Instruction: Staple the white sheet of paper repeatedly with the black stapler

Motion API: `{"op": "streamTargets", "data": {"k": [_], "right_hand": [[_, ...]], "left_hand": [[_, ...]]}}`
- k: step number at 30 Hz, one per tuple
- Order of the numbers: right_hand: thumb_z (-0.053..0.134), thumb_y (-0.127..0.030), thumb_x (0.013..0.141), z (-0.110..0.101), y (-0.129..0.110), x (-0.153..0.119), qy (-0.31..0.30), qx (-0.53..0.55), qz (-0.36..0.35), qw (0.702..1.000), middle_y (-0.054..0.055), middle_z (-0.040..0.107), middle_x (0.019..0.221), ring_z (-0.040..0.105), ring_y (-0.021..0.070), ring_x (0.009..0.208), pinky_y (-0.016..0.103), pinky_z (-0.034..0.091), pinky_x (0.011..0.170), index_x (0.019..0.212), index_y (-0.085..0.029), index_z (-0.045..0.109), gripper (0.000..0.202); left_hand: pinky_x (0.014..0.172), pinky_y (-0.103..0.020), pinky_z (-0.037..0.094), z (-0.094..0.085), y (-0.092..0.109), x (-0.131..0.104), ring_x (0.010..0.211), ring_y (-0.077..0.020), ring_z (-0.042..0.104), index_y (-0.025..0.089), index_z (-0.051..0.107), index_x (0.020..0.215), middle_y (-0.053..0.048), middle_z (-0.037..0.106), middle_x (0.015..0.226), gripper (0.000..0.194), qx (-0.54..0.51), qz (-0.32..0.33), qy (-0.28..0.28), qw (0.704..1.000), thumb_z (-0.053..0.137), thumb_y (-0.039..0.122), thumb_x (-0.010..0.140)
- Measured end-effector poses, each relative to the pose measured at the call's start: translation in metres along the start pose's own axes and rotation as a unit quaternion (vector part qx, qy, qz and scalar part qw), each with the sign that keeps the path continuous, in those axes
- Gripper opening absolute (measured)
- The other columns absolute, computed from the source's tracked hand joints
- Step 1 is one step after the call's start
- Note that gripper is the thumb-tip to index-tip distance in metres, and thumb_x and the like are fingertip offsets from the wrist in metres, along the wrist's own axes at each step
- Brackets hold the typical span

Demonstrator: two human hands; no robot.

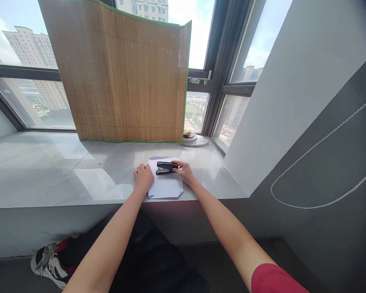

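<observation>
A black stapler [164, 167] lies over the upper part of white paper sheets [165, 188] on the window sill. My right hand [184, 171] grips the stapler's right end, fingers and thumb closed around it; a bit of red shows near the fingertips. At the paper's left edge rests my left hand [143, 177], its fingers slightly bent and a little apart, with nothing held in them. The lower right corner of the paper looks folded or bent. Whether the stapler's jaws have paper between them I cannot tell.
The pale tiled sill [55, 179] ends in a front edge close to my forearms. A bamboo mat [134, 81] with green edging leans against the window. Stacked plates [195, 140] stand in the right corner. A beaded cord [305, 206] hangs by the right wall.
</observation>
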State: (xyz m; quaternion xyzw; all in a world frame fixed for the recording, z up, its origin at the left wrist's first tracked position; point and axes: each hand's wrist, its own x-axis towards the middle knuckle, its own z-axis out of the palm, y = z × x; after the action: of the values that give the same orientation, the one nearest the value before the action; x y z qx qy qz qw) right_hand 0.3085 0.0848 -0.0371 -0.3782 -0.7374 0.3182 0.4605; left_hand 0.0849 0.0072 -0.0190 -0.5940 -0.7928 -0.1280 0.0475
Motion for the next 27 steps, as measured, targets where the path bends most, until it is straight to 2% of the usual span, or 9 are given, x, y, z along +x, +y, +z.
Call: {"op": "streamTargets", "data": {"k": [3, 5, 8, 10, 11, 13, 17, 22, 27], "right_hand": [[0.076, -0.023, 0.077, 0.000, -0.001, 0.000, -0.007, 0.027, 0.018, 0.999, 0.006, 0.084, 0.114, 0.073, 0.0225, 0.097, 0.037, 0.055, 0.089, 0.115, -0.024, 0.084, 0.039], [0.076, -0.034, 0.082, -0.001, -0.002, 0.001, 0.003, 0.038, 0.014, 0.999, 0.006, 0.083, 0.109, 0.071, 0.0219, 0.095, 0.034, 0.054, 0.085, 0.110, -0.023, 0.085, 0.032], [0.065, -0.048, 0.092, -0.003, -0.004, 0.003, 0.108, 0.021, 0.021, 0.994, 0.004, 0.074, 0.083, 0.064, 0.0195, 0.080, 0.033, 0.049, 0.076, 0.088, -0.021, 0.085, 0.035], [0.059, -0.047, 0.093, -0.006, -0.005, 0.003, 0.171, 0.002, 0.041, 0.984, -0.001, 0.058, 0.064, 0.054, 0.0170, 0.066, 0.033, 0.045, 0.072, 0.072, -0.020, 0.081, 0.040], [0.059, -0.045, 0.092, -0.006, -0.005, 0.003, 0.179, 0.000, 0.047, 0.983, -0.003, 0.051, 0.058, 0.049, 0.0159, 0.062, 0.032, 0.043, 0.070, 0.068, -0.020, 0.078, 0.040], [0.058, -0.041, 0.089, -0.007, -0.005, 0.002, 0.162, 0.001, 0.042, 0.986, -0.005, 0.041, 0.054, 0.043, 0.0143, 0.058, 0.031, 0.039, 0.067, 0.060, -0.021, 0.072, 0.038], [0.056, -0.038, 0.086, -0.006, -0.007, -0.001, 0.137, -0.016, 0.015, 0.990, -0.005, 0.032, 0.056, 0.034, 0.0125, 0.058, 0.030, 0.032, 0.062, 0.049, -0.023, 0.052, 0.040], [0.052, -0.030, 0.081, -0.002, -0.009, 0.000, 0.130, -0.061, 0.025, 0.989, -0.005, 0.020, 0.060, 0.022, 0.0120, 0.062, 0.029, 0.024, 0.059, 0.051, -0.026, 0.025, 0.041], [0.056, -0.025, 0.079, 0.000, -0.005, 0.002, 0.090, -0.119, 0.039, 0.988, -0.005, 0.022, 0.055, 0.024, 0.0117, 0.059, 0.029, 0.024, 0.057, 0.048, -0.027, 0.024, 0.045]], "left_hand": [[0.103, -0.051, 0.046, 0.000, 0.004, -0.001, 0.130, -0.0394, 0.056, 0.013, 0.066, 0.129, -0.026, 0.061, 0.138, 0.036, -0.002, -0.010, 0.001, 1.000, 0.042, 0.019, 0.103], [0.103, -0.051, 0.046, -0.001, 0.004, 0.000, 0.131, -0.0397, 0.057, 0.014, 0.067, 0.128, -0.026, 0.062, 0.137, 0.035, -0.013, -0.022, 0.000, 1.000, 0.042, 0.019, 0.102], [0.103, -0.052, 0.046, -0.003, 0.001, 0.003, 0.131, -0.0400, 0.057, 0.014, 0.068, 0.126, -0.026, 0.062, 0.137, 0.036, -0.034, -0.030, 0.000, 0.999, 0.042, 0.019, 0.102], [0.104, -0.053, 0.046, -0.004, 0.000, 0.005, 0.132, -0.0400, 0.057, 0.015, 0.069, 0.125, -0.025, 0.063, 0.137, 0.035, -0.049, -0.028, -0.004, 0.998, 0.044, 0.020, 0.101], [0.104, -0.053, 0.045, -0.004, -0.001, 0.005, 0.132, -0.0399, 0.056, 0.016, 0.069, 0.124, -0.024, 0.063, 0.137, 0.034, -0.058, -0.028, -0.007, 0.998, 0.046, 0.021, 0.101], [0.105, -0.053, 0.045, -0.004, -0.002, 0.007, 0.133, -0.0392, 0.056, 0.018, 0.070, 0.122, -0.023, 0.063, 0.138, 0.032, -0.079, -0.037, -0.012, 0.996, 0.046, 0.021, 0.101], [0.106, -0.053, 0.044, -0.003, -0.004, 0.012, 0.134, -0.0379, 0.056, 0.020, 0.072, 0.112, -0.020, 0.065, 0.138, 0.032, -0.124, -0.053, -0.015, 0.991, 0.041, 0.020, 0.104], [0.106, -0.049, 0.045, -0.003, -0.011, 0.018, 0.127, -0.0351, 0.063, 0.022, 0.069, 0.111, -0.016, 0.073, 0.129, 0.034, -0.233, -0.102, 0.008, 0.967, 0.036, 0.016, 0.105], [0.093, -0.039, 0.048, -0.004, -0.018, 0.019, 0.110, -0.0290, 0.071, 0.024, 0.063, 0.108, -0.011, 0.077, 0.115, 0.030, -0.345, -0.157, 0.020, 0.925, 0.037, 0.011, 0.102]]}}
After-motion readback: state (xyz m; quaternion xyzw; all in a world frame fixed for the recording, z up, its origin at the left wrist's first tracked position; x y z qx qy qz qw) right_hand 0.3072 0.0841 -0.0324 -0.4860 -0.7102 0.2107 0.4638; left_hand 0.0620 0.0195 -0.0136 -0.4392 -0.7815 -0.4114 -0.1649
